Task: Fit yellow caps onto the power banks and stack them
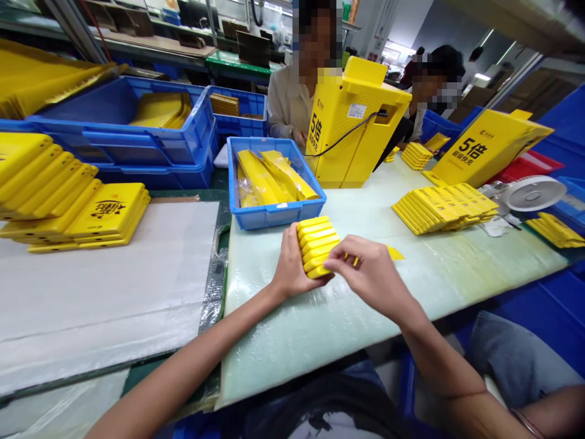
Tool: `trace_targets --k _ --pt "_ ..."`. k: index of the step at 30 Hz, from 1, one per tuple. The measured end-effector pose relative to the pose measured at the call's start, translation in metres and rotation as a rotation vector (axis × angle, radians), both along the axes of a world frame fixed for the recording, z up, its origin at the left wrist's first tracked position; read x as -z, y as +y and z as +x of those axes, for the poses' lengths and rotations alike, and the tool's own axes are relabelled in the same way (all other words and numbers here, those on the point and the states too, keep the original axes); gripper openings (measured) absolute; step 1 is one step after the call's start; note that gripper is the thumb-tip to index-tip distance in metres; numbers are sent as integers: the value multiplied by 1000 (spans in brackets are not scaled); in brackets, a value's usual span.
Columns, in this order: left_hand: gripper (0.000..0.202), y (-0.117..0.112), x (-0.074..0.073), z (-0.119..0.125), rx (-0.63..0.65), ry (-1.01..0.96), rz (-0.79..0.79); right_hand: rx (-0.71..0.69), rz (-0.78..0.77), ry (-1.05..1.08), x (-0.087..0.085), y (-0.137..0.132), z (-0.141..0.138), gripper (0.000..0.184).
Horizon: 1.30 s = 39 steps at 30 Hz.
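Note:
A row of several yellow power banks stands on edge on the pale green mat in front of me. My left hand is wrapped round the left end of the row. My right hand pinches the nearest power bank at the row's front. More yellow parts show just behind my right hand, mostly hidden by it.
A small blue bin of bagged yellow pieces sits just beyond the row. Large blue crates and stacked yellow power banks lie left. Fanned stacks, a white fan and two yellow charging stations stand right. Two people sit opposite.

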<state>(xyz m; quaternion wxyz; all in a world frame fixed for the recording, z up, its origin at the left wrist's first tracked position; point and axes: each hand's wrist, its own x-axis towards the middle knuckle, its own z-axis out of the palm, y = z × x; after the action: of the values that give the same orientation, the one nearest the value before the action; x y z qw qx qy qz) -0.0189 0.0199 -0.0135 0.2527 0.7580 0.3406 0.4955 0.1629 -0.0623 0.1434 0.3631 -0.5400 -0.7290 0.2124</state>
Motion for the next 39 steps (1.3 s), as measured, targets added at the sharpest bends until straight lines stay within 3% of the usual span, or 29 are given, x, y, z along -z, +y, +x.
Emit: trace_targets --k 6,8,11,12,15,17,20,23,26,28,29,30,32,34,35,39 --pt "142 -1 -3 1 2 12 1 306 238 34 -12 9 23 17" --pt "139 -1 -3 1 7 0 -5 239 242 91 -15 8 10 14" --pt "135 -1 -3 0 13 -23 -28 -22 66 63 -12 9 -10 13" --pt "133 -2 -3 0 13 -27 -34 -35 33 15 -10 12 -12 15" --pt "137 -2 -3 1 4 -21 -35 213 101 -97 -5 21 -2 18" --pt "140 -3 -4 1 -6 -8 -32 319 154 -55 -5 22 7 16" --pt "138 -4 -5 1 -7 0 -38 134 101 63 -3 15 3 9" --pt "134 -4 -5 1 -6 -12 -45 3 52 -3 2 10 -8 11" --pt "137 -3 -4 1 -14 -17 -48 178 103 -160 4 18 -1 19" --pt "139 -3 -3 0 -14 -18 -44 337 173 -163 2 27 7 20" --pt "138 -3 -3 0 -7 -19 -45 352 191 -123 0 30 9 19" --pt "137 -3 -2 0 2 -19 -51 304 189 -74 -2 32 8 18" --pt "135 -3 -1 -1 14 -17 -71 70 142 -29 -3 34 1 17" --pt "136 -4 -1 -2 9 -13 -86 -135 97 -105 -4 36 -5 16" --pt "137 -4 -2 -2 5 -11 -88 -153 93 -179 -4 38 -5 17" --pt "136 -4 -4 -2 13 -34 -78 160 152 -337 -7 50 22 21"
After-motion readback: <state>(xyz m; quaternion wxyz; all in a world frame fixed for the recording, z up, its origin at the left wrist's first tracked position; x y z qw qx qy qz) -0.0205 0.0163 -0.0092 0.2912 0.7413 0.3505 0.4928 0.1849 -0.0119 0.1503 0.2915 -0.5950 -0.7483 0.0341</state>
